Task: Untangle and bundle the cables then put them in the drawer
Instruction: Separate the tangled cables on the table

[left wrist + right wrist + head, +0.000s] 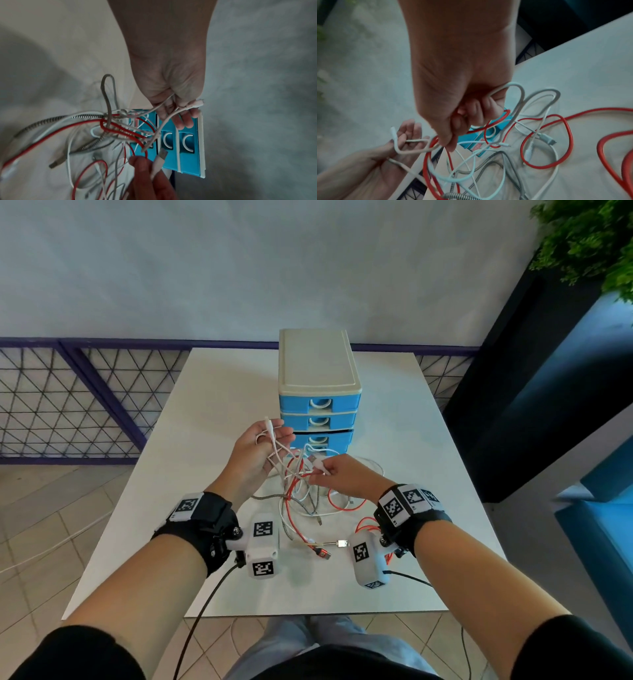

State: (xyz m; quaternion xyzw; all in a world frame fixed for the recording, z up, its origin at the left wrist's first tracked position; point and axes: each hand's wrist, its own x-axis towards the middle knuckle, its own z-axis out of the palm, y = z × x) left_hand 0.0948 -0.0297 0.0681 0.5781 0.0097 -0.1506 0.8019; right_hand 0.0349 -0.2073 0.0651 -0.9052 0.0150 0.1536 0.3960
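Note:
A tangle of cables [301,501] lies on the white table [219,405] in front of a blue three-drawer unit [318,364]; it holds red [568,135], white and braided grey [488,163] cables. My left hand [263,446] is raised palm up, and a white cable [274,440] runs across the palm under the thumb, its small connector [199,103] past the fingers. My right hand [346,475] pinches a white USB plug [159,161] just above the tangle. The lowest drawer [322,440] stands slightly ajar.
Loose plugs [325,553] lie near the table's front edge between my wrist cameras. A mesh railing [68,398] runs at the left, and a dark panel [513,405] and a plant [589,241] stand at the right. Tiled floor surrounds the table.

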